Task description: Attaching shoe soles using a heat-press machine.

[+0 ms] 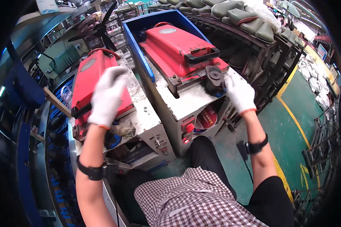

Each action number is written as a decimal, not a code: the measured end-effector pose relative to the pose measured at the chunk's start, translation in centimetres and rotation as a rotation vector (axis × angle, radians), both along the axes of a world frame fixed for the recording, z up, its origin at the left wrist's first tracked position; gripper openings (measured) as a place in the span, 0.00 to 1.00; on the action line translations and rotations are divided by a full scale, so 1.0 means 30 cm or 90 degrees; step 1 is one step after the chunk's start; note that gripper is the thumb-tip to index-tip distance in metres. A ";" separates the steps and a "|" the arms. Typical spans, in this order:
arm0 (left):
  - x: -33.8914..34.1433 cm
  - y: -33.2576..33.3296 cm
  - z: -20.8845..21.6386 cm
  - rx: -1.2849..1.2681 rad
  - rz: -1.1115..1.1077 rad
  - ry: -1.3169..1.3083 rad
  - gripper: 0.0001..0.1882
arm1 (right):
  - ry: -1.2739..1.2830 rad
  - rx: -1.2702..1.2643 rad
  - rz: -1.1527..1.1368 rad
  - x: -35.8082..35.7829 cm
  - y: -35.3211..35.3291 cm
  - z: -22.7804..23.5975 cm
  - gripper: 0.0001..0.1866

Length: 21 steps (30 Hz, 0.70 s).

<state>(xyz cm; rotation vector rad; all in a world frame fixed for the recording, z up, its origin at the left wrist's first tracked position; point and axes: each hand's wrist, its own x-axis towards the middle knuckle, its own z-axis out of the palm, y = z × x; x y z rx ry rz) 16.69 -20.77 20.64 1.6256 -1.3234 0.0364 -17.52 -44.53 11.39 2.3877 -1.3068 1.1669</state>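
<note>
My left hand [110, 96], in a white knitted glove, is raised over the left machine's red cover [89, 75]. Its fingers are partly spread and I see nothing held in them. My right hand [239, 92], gloved the same way, has bent fingers at the right edge of a dark grey rounded piece [215, 77] with an oval ring on top. That piece sits at the front end of the right machine, below the black handle [202, 55] of its red cover [178, 45]. My right fingertips are partly hidden. A worn, stubby cylinder [123, 131] juts from the left machine beside my left wrist.
A red switch [188, 128] is on the right machine's front. A blue metal guard [140, 49] surrounds its cover. Green boots [235, 17] fill a rack at the back right. A black fan [98, 30] stands at the back left. White bundles [310, 75] lie far right.
</note>
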 end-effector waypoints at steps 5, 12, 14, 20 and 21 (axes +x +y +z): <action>-0.234 -0.282 -0.082 0.122 -0.106 -0.253 0.25 | 0.067 0.300 0.071 -0.025 0.279 0.070 0.23; -0.290 -0.492 -0.047 0.013 0.019 -0.598 0.26 | -0.074 0.213 0.369 0.015 0.075 0.229 0.16; -0.269 -0.524 0.046 -0.016 0.027 -0.589 0.21 | 0.111 0.189 0.299 0.080 -0.094 0.244 0.20; -0.188 -0.657 0.305 -0.098 0.230 -0.598 0.28 | 0.343 0.426 0.289 0.421 -0.399 0.299 0.55; -0.173 -0.660 0.336 -0.197 0.193 -0.570 0.21 | 0.345 0.421 0.291 0.474 -0.442 0.271 0.55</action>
